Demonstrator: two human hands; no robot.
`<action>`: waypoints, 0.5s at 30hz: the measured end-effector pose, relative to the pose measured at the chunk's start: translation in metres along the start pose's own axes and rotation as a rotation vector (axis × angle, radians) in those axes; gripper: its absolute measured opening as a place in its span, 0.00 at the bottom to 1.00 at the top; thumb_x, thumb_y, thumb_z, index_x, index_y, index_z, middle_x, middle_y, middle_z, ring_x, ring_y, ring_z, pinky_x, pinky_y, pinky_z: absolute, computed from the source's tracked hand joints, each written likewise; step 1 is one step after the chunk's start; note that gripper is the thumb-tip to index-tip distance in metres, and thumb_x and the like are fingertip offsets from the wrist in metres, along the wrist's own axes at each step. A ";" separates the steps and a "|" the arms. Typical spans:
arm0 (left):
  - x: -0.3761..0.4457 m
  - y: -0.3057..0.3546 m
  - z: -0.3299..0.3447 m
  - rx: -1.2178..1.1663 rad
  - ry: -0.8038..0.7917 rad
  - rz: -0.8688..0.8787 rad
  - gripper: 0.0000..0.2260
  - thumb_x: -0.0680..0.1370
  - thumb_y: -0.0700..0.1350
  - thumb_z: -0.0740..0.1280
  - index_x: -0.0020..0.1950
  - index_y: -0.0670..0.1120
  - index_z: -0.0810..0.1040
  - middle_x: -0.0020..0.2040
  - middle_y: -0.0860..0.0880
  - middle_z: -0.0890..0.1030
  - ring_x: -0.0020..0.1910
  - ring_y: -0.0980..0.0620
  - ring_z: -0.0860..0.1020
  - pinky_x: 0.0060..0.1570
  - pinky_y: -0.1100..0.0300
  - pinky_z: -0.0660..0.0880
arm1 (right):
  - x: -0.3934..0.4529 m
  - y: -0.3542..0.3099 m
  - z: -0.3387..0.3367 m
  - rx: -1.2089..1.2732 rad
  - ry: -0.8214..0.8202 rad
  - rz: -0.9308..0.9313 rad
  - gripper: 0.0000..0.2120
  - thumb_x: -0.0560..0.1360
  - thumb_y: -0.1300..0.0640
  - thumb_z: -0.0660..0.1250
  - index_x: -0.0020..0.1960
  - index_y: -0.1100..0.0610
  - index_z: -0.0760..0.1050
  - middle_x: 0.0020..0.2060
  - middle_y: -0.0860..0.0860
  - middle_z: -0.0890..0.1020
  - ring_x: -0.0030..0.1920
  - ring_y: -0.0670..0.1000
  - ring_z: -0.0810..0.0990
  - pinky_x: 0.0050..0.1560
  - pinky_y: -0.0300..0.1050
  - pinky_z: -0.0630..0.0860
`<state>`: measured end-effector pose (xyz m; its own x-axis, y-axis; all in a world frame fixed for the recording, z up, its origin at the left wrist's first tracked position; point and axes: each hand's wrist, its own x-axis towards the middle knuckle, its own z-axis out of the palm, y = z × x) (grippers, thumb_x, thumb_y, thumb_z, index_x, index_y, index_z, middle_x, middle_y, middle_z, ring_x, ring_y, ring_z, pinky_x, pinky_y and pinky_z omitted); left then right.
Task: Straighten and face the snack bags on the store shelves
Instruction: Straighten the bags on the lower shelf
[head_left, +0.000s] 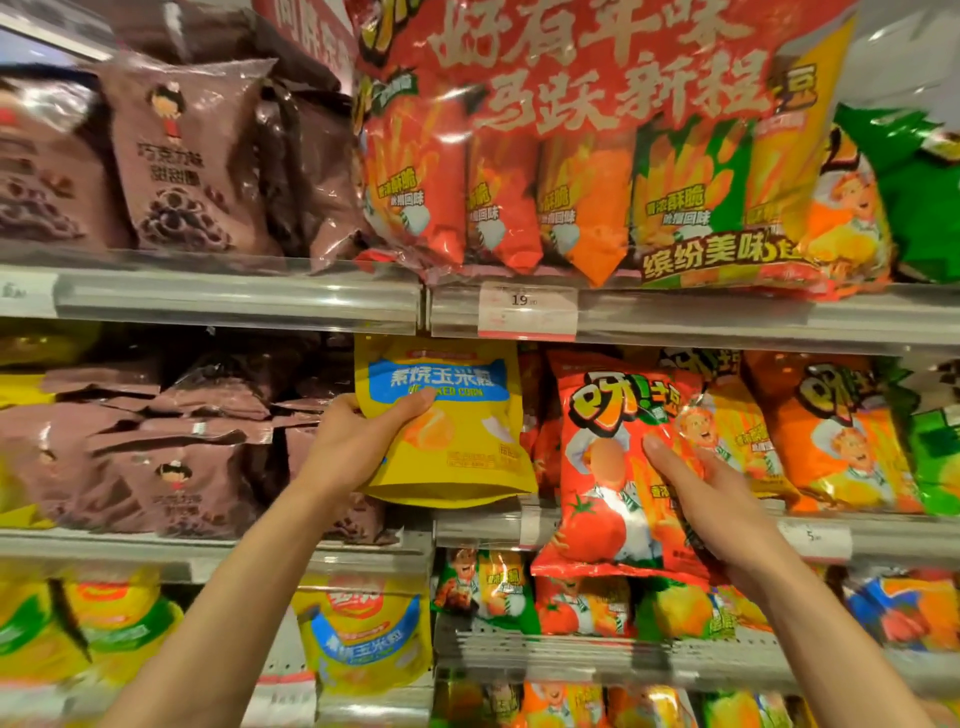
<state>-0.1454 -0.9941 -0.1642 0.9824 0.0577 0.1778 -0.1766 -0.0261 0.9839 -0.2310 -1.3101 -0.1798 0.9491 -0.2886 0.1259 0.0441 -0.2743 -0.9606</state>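
Note:
My left hand (358, 441) grips a yellow corn snack bag (457, 431) with a blue label by its left edge, thumb across the front, holding it upright in front of the middle shelf. My right hand (711, 499) holds a red tomato snack bag (618, 467) from its right side, the thumb lying straight on the bag's front and the fingers hidden behind it. That bag stands upright with its lower end hanging below the middle shelf rail (483, 525). Both bags face me.
Brown chocolate snack bags (176, 156) fill the left of the top and middle shelves, some lying flat. A large red multipack (597, 140) sits top right above a price tag (527, 310). Orange bags (831, 436) and green bags stand to the right; yellow bags (363, 634) below.

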 end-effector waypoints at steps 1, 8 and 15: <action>-0.002 0.000 -0.007 0.009 0.000 0.000 0.10 0.73 0.51 0.78 0.50 0.49 0.83 0.41 0.55 0.88 0.41 0.56 0.86 0.36 0.65 0.80 | 0.005 0.003 0.003 0.003 -0.001 -0.016 0.08 0.79 0.42 0.66 0.54 0.43 0.74 0.45 0.35 0.78 0.44 0.35 0.75 0.52 0.38 0.71; -0.019 0.004 -0.051 0.014 -0.010 -0.011 0.11 0.73 0.49 0.76 0.52 0.46 0.84 0.45 0.48 0.88 0.43 0.49 0.87 0.37 0.60 0.83 | 0.036 -0.002 0.043 -0.056 0.076 -0.040 0.28 0.70 0.29 0.68 0.56 0.51 0.81 0.49 0.47 0.87 0.50 0.49 0.85 0.56 0.50 0.81; -0.025 0.001 -0.087 0.022 0.030 -0.032 0.19 0.69 0.53 0.78 0.56 0.48 0.80 0.46 0.49 0.88 0.43 0.48 0.87 0.43 0.52 0.83 | 0.071 -0.018 0.098 -0.137 0.174 -0.057 0.49 0.64 0.22 0.66 0.69 0.60 0.73 0.62 0.58 0.81 0.62 0.59 0.80 0.64 0.55 0.76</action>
<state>-0.1750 -0.9089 -0.1664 0.9851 0.0888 0.1473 -0.1437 -0.0459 0.9886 -0.1338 -1.2357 -0.1780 0.8776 -0.4200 0.2310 0.0417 -0.4133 -0.9096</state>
